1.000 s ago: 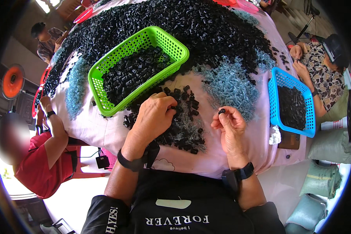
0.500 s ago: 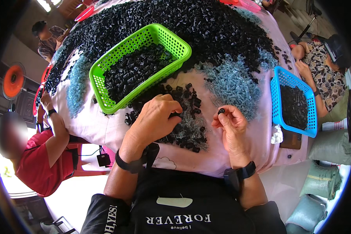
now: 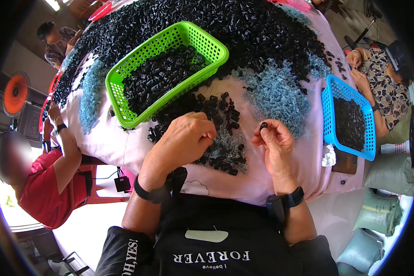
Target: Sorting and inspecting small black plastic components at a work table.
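My right hand [image 3: 277, 142] pinches a small black plastic part [image 3: 263, 125] between thumb and fingertips, above the pink tablecloth [image 3: 262, 186]. To its left, my left hand [image 3: 183, 140] is curled with the fingers bent under, over a small mixed pile of black plastic parts [image 3: 231, 112] and clear bluish springs [image 3: 225, 149]. Whatever the left fingers hold is hidden behind the back of the hand. Just beyond that hand stands a green plastic basket [image 3: 168, 108], tilted across the table and partly filled with black parts.
A large heap of black parts [image 3: 262, 27] covers the far table. Spring piles [image 3: 280, 99] lie right and left [image 3: 91, 101]. A blue basket [image 3: 327, 115] of black pieces stands at right, by crumpled white paper [image 3: 329, 156]. Other people sit around the table; sacks [image 3: 377, 211] lie at right.
The view has shifted slightly. A black piece that showed at my left fingertips is now out of sight. My right hand keeps its pinch on the small black part.
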`<move>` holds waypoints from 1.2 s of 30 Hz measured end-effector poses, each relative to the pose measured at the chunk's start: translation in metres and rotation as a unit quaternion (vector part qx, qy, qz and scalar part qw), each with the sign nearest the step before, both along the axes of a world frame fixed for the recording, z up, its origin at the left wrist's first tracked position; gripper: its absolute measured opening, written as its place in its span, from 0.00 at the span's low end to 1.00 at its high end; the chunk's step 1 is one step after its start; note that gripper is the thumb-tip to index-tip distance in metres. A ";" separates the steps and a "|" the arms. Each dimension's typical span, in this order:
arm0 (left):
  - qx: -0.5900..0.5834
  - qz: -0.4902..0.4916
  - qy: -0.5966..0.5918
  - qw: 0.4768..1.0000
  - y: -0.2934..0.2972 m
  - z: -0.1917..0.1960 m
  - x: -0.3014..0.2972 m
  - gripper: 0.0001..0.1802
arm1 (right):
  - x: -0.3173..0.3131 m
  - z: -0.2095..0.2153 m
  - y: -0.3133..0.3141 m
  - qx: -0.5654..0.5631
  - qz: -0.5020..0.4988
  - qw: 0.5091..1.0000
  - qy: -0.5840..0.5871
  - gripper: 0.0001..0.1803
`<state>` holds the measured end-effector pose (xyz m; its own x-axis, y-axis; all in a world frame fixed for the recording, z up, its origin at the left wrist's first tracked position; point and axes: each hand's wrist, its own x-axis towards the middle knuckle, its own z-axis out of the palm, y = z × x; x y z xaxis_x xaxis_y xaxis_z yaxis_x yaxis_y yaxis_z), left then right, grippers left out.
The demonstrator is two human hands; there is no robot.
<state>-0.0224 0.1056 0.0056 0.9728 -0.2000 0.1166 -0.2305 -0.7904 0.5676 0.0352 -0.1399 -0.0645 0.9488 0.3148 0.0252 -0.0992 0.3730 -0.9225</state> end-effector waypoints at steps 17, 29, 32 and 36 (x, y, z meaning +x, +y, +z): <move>-0.012 -0.047 -0.020 0.999 -0.023 -0.003 -0.009 0.10 | -0.001 0.001 0.001 -0.001 -0.004 1.000 0.005 0.07; 0.009 -0.058 -0.047 0.997 -0.051 -0.010 0.006 0.07 | 0.001 -0.002 0.000 0.004 0.004 1.000 0.002 0.08; 0.032 -0.058 -0.058 0.996 -0.062 -0.020 0.010 0.06 | 0.000 -0.001 0.001 -0.003 -0.007 1.000 0.009 0.08; 0.052 -0.046 -0.057 0.996 -0.071 -0.025 0.013 0.04 | 0.001 -0.002 0.000 -0.002 -0.003 1.000 0.008 0.08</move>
<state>-0.0094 0.0351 -0.0198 0.9316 -0.3042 0.1989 -0.3625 -0.8166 0.4492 0.0360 -0.1402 -0.0661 0.9509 0.3093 0.0081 -0.1124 0.3694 -0.9225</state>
